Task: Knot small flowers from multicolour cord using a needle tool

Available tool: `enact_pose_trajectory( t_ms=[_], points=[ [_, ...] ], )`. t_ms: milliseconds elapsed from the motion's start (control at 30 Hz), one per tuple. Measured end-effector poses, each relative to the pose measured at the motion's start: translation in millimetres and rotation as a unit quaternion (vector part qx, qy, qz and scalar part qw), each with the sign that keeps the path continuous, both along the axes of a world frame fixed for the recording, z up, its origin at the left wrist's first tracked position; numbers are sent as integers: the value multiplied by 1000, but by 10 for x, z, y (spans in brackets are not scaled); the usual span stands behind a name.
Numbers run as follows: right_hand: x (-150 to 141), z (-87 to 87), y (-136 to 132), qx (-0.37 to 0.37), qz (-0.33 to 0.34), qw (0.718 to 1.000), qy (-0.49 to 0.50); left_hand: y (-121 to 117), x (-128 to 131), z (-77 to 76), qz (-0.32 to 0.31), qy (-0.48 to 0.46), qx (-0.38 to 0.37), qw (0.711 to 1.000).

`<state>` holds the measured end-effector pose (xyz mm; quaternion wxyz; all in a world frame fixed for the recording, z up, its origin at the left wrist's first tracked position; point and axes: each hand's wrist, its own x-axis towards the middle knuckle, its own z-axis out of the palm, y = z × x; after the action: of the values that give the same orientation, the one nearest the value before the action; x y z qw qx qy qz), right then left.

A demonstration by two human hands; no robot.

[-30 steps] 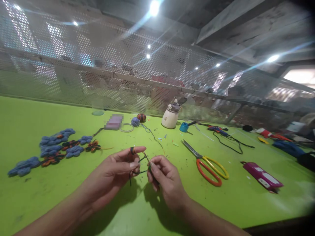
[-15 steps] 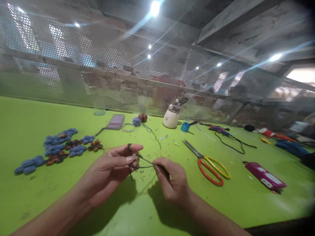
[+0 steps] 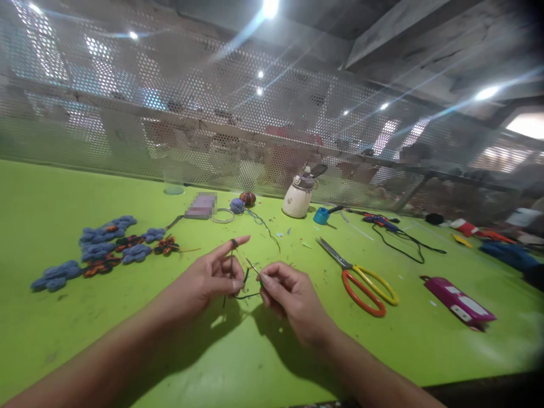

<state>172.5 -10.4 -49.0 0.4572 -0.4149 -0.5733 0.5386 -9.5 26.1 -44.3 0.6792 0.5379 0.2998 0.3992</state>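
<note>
Dark yarn (image 3: 246,276) between the two hands, above the table (image 3: 42,328); left hand (image 3: 219,277) pinches it thumb to fingers, narrow grip, index finger stretched out with yarn wound round it. Right hand (image 3: 287,292) closed on a thin hook (image 3: 254,268), tip pointing up toward left hand; fingers cover the rest of it. Yarn strand runs across the gap to right fingers; whether hook tip touches yarn, can't tell. Scissors (image 3: 347,266) lie right of right hand, orange and yellow handles. Crocheted flowers (image 3: 94,251), blue and orange-black, flat at left. Beyond hands: blue yarn ball (image 3: 237,205) next to multicolour ball (image 3: 247,198), white bottle (image 3: 296,202), blue pot (image 3: 322,215). Magenta case (image 3: 459,300) far right, perforated screen (image 3: 212,136) behind everything
</note>
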Motion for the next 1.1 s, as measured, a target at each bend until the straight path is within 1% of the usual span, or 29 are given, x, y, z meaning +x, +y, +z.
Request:
enact_pose_trajectory(
  t_ms=[100, 200, 267, 333, 367, 400, 467, 500, 567, 633, 700, 733, 800, 867, 933, 1000, 1067, 1100],
  points=[
    [-11, 6, 18, -21, 1, 1000, -16, -29, 13, -13, -12, 65, 91, 994],
    [-27, -7, 45, -48, -5, 999, -5, -100, 48, -27, 14, 160, 205, 966],
    [-39, -26, 59, -66, -1, 997, 33, -150, 70, -29, 46, 203, 256, 944],
    [-59, -48, 62, -83, 3, 992, 93, -186, 85, -23, 77, 200, 273, 938],
    [-72, -59, 59, -88, 4, 988, 124, -196, 91, -17, 86, 178, 261, 945],
    [-86, -68, 52, -87, 3, 985, 151, -200, 95, -11, 86, 140, 234, 958],
    [-112, -82, 31, -65, 0, 981, 182, -195, 101, 8, 66, 36, 139, 988],
    [-122, -87, 19, -44, -3, 982, 183, -190, 100, 20, 51, -19, 84, 995],
    [-125, -99, -1, 7, -10, 989, 150, -180, 90, 49, 17, -104, 0, 994],
    [-104, -113, -12, 72, -25, 994, 82, -178, 65, 80, -11, -147, -40, 988],
    [-62, -130, -11, 157, -58, 986, -10, -181, 31, 109, -33, -167, -55, 984],
    [-35, -138, -6, 203, -76, 974, -58, -182, 14, 121, -38, -174, -60, 982],
    [21, -146, 9, 289, -102, 941, -144, -184, -15, 143, -41, -184, -66, 980],
    [73, -143, 22, 348, -106, 910, -197, -183, -34, 165, -41, -191, -69, 978],
    [114, -127, 31, 385, -100, 891, -220, -179, -48, 187, -38, -198, -67, 977],
    [141, -103, 34, 406, -90, 880, -230, -169, -65, 210, -29, -201, -65, 977],
    [156, -73, 30, 412, -78, 877, -233, -150, -86, 227, -18, -199, -66, 978],
    [159, -58, 25, 407, -73, 881, -232, -138, -97, 232, -10, -199, -66, 978]
  ],
)
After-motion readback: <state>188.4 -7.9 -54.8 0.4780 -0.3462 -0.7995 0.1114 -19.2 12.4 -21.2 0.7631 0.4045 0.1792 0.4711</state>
